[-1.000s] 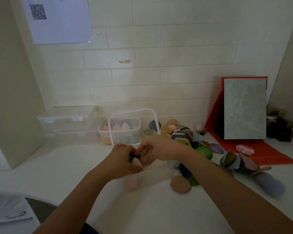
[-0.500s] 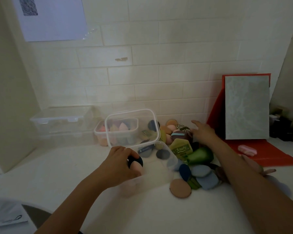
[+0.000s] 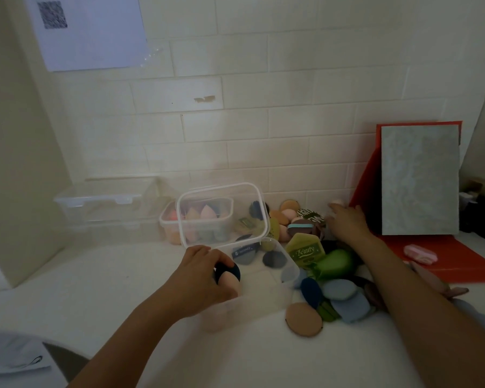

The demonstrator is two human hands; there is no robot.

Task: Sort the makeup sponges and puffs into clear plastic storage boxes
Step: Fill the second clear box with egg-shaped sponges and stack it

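Note:
My left hand [image 3: 200, 278] grips two sponges, a dark one [image 3: 231, 270] and a peach one [image 3: 231, 282], over the near clear box [image 3: 280, 292], whose lid [image 3: 223, 212] stands raised behind it. Inside the box lie a few dark and blue puffs [image 3: 273, 259]. My right hand [image 3: 346, 222] reaches to the back of the puff pile [image 3: 331, 289], with its fingers on a pale pink sponge [image 3: 337, 203] by the wall. A second clear box [image 3: 170, 222] behind the lid holds pink and peach sponges.
A larger clear container [image 3: 107, 203] with its lid on sits at the back left. A red folder [image 3: 443, 256] with a grey board [image 3: 420, 180] leans at the right, a pink item [image 3: 420, 253] on it. Dark bottles [image 3: 482, 217] stand far right. Tiled wall behind.
My right hand left my left hand and reached right and back to the far end of the pile. My left hand keeps the two sponges over the box.

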